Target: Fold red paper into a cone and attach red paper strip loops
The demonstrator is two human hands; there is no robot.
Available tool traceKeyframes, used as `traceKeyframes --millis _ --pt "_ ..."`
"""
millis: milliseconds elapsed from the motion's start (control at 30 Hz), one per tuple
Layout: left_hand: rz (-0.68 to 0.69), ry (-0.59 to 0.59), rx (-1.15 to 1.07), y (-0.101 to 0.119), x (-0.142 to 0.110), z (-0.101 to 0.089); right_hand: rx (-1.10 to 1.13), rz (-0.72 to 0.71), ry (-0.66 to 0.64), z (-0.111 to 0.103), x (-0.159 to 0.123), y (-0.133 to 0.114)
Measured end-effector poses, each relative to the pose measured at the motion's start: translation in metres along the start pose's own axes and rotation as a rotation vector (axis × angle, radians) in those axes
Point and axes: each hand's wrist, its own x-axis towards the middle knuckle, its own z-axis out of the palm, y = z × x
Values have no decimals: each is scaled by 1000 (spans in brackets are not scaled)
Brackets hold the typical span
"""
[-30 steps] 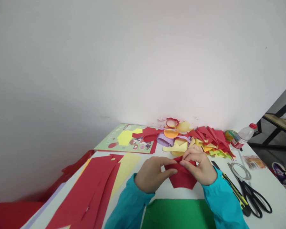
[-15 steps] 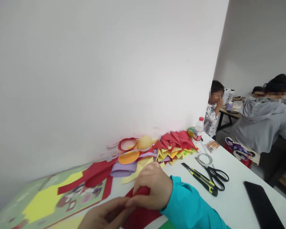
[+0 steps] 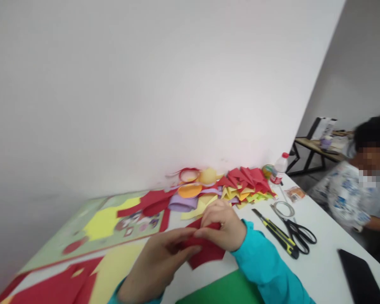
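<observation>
A piece of red paper (image 3: 207,252) is held low over the white table, between my two hands. My left hand (image 3: 164,257) has its thumb and fingers on the paper's left side. From the right, my right hand (image 3: 224,224) pinches the paper's upper part, its fingers curled round and thumb pointing left. The two hands' fingertips nearly meet, and part of the paper is hidden under them. Below lies a green sheet (image 3: 224,291). To the left are a pale yellow sheet (image 3: 115,270) and red sheets (image 3: 58,283).
Folded red and yellow papers (image 3: 248,181) lie by the wall with purple paper rolls (image 3: 182,203). At right are a utility knife (image 3: 277,234), scissors (image 3: 299,236), a tape ring (image 3: 284,209), a bottle (image 3: 278,169) and a black flat object (image 3: 362,276). A person (image 3: 367,185) is beyond the table.
The view has turned and shifted, so more of the table's left side shows. Both hands still hold the red paper, more of which is visible. A person in a patterned top appears nearer at right.
</observation>
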Motion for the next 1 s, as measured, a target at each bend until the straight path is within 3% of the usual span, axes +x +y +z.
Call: traceKeyframes --millis 67,167,300,600,833,1000 --pt "-6 -92 -101 1 1 -1 64 45 -60 -1 -1 -1" --pt "-112 -45 -213 -1 3 -2 53 135 -91 -3 0 2" --pt "-125 -31 -314 -5 3 0 135 168 -185 -5 0 5" --pt "-118 27 -395 -2 6 4 170 232 -145 -6 1 5" --pt "-105 -37 -418 -8 9 3 100 233 -170 -10 1 -2" --pt "-129 -93 -403 -7 8 1 238 296 -190 -7 0 -1"
